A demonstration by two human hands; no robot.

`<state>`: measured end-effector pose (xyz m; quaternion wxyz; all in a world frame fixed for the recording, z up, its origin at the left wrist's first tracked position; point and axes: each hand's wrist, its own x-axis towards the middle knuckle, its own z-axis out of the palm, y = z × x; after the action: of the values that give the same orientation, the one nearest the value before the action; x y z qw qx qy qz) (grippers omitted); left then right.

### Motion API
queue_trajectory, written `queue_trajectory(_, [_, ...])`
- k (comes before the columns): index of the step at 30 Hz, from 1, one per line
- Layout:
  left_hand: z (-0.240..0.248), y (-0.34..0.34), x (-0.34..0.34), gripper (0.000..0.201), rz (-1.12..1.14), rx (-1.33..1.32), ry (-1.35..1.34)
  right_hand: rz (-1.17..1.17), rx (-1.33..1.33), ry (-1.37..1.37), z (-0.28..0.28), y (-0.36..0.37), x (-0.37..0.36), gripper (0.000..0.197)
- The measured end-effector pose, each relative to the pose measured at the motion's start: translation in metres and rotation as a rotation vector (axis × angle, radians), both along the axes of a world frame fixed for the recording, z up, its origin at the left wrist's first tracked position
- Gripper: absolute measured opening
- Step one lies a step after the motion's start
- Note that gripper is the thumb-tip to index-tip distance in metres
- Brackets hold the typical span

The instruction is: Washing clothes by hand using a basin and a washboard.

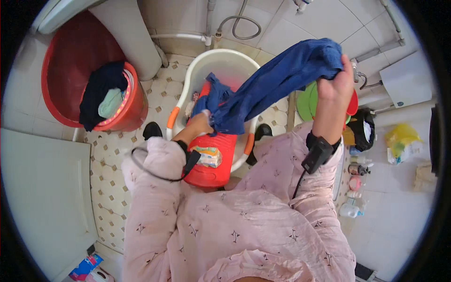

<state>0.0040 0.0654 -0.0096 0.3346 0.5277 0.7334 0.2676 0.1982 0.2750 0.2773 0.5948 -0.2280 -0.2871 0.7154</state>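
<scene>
we've a fair bit round us: white tub (pixel 223 57) on the tiled floor (pixel 107 167), red washboard (pixel 229 152) leaning in it, small wrapped pack (pixel 210 157) lying on the lower pt of the board. off to the l, a big red tub (pixel 61 56) & a red bucket (pixel 136 108) overlap; we can't tell if 1 sits inside the other. dark cloth (pixel 99 89) & pale green cloth (pixel 111 104) lie at the bucket. on the r, green basin (pixel 305 107) & red basin (pixel 352 104) are part-hidden by our r forearm (pixel 327 117). past those, yellow bag (pixel 400 140) & several bottles (pixel 350 210).

we count: 1 white tub w/ 2 orange handles (pixel 173 117), 1 board, 1 pack, 2 cloths, 2 basins, 2 black shoes (pixel 152 130), 1 each side of the white tub.

blue garment (pixel 282 75) = long, deep blue, creased, bunched thick at its top end. it slants over the white tub, up to the r. more blue fabric (pixel 217 89) lies on the board; can't tell if it's the same pc.

our r hand (pixel 338 81) is closed round the top end. our l hand (pixel 200 124) is curled on the lower end, just above the board, fingertips out of sight, so can't tell how tight.
</scene>
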Motion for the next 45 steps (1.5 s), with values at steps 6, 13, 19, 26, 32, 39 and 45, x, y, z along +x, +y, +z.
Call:
queue_trajectory(6, [0.076,0.038,-0.076,0.043,0.616,0.556,-0.307,-0.001,0.048,-0.216,-0.113,0.054,-0.034,0.037])
queue_trajectory(13, [0.086,0.14,-0.097,0.049,0.431,0.347,0.168,0.443,-0.056,-0.836,-0.166,0.036,-0.011,0.039])
queue_trajectory(19, [0.086,0.221,-0.117,0.047,0.462,0.389,-0.12,0.295,0.038,-0.728,-0.134,0.052,0.027,0.023])
queue_trajectory(26, [0.182,0.264,-0.106,0.048,0.321,0.774,-0.378,0.052,-0.052,-0.491,-0.126,0.074,0.044,0.019])
queue_trajectory(32, [0.169,0.238,-0.067,0.049,0.082,0.671,-0.216,0.128,-0.063,-0.483,-0.124,0.066,0.059,0.018])
queue_trajectory(39, [-0.022,0.224,-0.124,0.059,-0.354,-0.314,0.707,0.266,-0.049,-0.558,-0.12,0.063,0.045,0.014])
queue_trajectory(45, [-0.095,0.231,-0.076,0.085,-0.447,-0.418,0.633,0.314,0.008,-0.788,-0.122,0.062,0.05,0.016])
